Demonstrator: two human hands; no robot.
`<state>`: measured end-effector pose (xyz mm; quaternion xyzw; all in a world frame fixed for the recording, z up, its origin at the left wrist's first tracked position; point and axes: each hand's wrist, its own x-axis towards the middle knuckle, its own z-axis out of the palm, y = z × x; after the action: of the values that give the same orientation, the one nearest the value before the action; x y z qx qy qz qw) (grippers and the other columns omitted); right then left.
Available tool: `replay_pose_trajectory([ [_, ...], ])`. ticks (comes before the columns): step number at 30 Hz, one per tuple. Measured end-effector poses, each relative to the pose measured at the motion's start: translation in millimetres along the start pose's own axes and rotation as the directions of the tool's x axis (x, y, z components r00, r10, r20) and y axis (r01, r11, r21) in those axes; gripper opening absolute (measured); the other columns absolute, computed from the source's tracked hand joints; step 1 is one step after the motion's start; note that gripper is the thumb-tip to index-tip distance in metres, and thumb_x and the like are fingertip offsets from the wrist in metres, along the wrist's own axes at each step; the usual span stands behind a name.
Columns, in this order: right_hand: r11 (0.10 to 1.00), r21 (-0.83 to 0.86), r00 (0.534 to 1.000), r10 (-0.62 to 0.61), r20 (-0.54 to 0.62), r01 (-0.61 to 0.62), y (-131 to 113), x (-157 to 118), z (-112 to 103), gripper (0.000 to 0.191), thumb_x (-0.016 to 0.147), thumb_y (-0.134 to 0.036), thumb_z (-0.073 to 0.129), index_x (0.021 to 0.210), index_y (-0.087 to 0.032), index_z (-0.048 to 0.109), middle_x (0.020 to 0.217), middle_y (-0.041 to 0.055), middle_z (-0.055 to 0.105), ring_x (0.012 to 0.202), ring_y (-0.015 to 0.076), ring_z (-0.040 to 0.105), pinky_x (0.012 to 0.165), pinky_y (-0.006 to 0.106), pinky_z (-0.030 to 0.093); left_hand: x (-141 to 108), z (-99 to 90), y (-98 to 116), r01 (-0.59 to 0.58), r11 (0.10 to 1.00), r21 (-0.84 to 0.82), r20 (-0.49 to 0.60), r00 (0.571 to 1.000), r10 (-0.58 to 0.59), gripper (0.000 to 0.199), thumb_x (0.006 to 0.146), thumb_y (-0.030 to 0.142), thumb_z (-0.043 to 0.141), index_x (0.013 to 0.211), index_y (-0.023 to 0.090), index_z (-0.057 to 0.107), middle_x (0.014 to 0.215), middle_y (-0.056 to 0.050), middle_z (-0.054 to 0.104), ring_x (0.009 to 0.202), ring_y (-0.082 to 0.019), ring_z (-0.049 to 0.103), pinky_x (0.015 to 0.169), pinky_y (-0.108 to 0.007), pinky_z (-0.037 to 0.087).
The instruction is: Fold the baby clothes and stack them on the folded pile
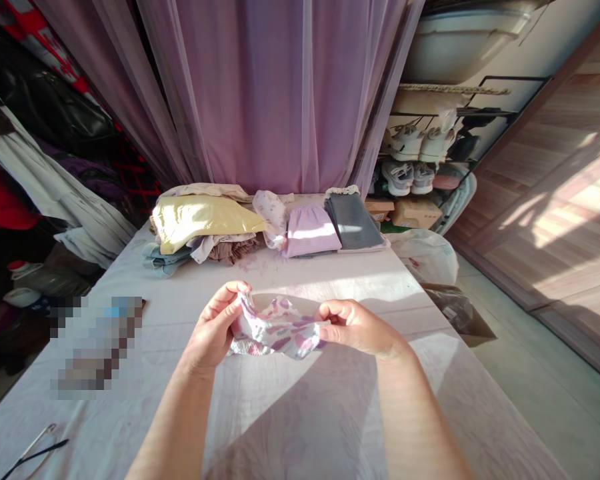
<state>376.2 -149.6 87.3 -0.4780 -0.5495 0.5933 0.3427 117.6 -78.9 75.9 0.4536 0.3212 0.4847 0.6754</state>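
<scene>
A small white garment with a pink and purple print [280, 327] is stretched between my two hands just above the bed sheet; it looks like underpants. At its left end my left hand [215, 327] pinches the cloth between thumb and fingers. My right hand [355, 327] grips the opposite end the same way. The cloth sags a little in the middle, and its lower edge looks gathered. Behind it lie a lilac folded garment [313, 230], a dark grey folded garment [355, 220] and a pile topped by a yellow garment [205, 217].
The pale sheet [280, 427] spreads under everything. Glasses [35, 450] and a pixelated object [100, 343] lie at the left. Purple curtains [280, 93] hang behind. Right of the bed are a shoe rack with sneakers [399, 177], a plastic bag [425, 257] and a wooden wardrobe [545, 200].
</scene>
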Motion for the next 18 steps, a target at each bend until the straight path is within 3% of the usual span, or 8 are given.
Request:
replay_pose_trajectory([
  [5, 0.988, 0.153, 0.999, -0.017, 0.043, 0.011, 15.9, 10.4, -3.5, 0.039, 0.073, -0.048, 0.076, 0.094, -0.016, 0.067, 0.075, 0.0015, 0.064, 0.066, 0.0123, 0.057, 0.064, 0.026, 0.045, -6.4, -3.9, -0.6, 0.097, 0.988, -0.118, 0.314, 0.948, -0.055, 0.028, 0.077, 0.041, 0.075, 0.091, 0.019, 0.063, 0.062, 0.003, 0.056, 0.055, -0.011, 0.052, 0.053, -0.021, 0.04],
  [8, 0.997, 0.009, 0.997, -0.073, -0.039, 0.073, 12.2, 14.0, 4.4, 0.037, 0.077, -0.033, 0.073, 0.111, -0.019, 0.068, 0.085, 0.0028, 0.067, 0.071, 0.0136, 0.06, 0.067, 0.027, 0.047, -10.6, -0.7, 0.0, 0.154, 0.982, -0.107, 0.42, 0.902, -0.096, 0.03, 0.076, 0.042, 0.076, 0.087, 0.018, 0.063, 0.059, 0.002, 0.055, 0.054, -0.011, 0.051, 0.055, -0.023, 0.041],
  [12, 0.926, -0.365, 0.986, -0.139, -0.097, 0.095, -3.6, 15.9, 20.9, 0.038, 0.075, -0.01, 0.057, 0.106, -0.026, 0.073, 0.091, 0.0008, 0.069, 0.075, 0.0134, 0.061, 0.072, 0.026, 0.048, -17.3, 3.6, 4.2, 0.225, 0.973, -0.041, 0.449, 0.874, -0.184, 0.032, 0.074, 0.047, 0.076, 0.082, 0.019, 0.064, 0.056, 0.001, 0.055, 0.052, -0.014, 0.053, 0.055, -0.027, 0.043],
  [15, 0.848, -0.515, 0.983, -0.179, -0.048, 0.129, -15.5, 15.9, 32.9, 0.056, 0.073, -0.003, 0.049, 0.118, -0.03, 0.07, 0.101, 0.0008, 0.069, 0.083, 0.0143, 0.06, 0.075, 0.026, 0.047, -21.3, 7.5, 8.9, 0.262, 0.963, 0.064, 0.44, 0.859, -0.263, 0.034, 0.071, 0.052, 0.077, 0.075, 0.021, 0.064, 0.055, -0.002, 0.056, 0.052, -0.018, 0.056, 0.054, -0.031, 0.045],
  [18, 0.775, -0.617, 0.987, -0.157, 0.02, 0.136, -23.8, 15.4, 41.8, 0.062, 0.074, -0.003, 0.048, 0.124, -0.036, 0.066, 0.095, -0.0004, 0.065, 0.083, 0.0141, 0.058, 0.073, 0.024, 0.044, -22.5, 10.7, 12.1, 0.273, 0.948, 0.163, 0.445, 0.838, -0.317, 0.039, 0.067, 0.059, 0.077, 0.072, 0.021, 0.066, 0.055, -0.005, 0.058, 0.053, -0.022, 0.058, 0.054, -0.036, 0.049],
])
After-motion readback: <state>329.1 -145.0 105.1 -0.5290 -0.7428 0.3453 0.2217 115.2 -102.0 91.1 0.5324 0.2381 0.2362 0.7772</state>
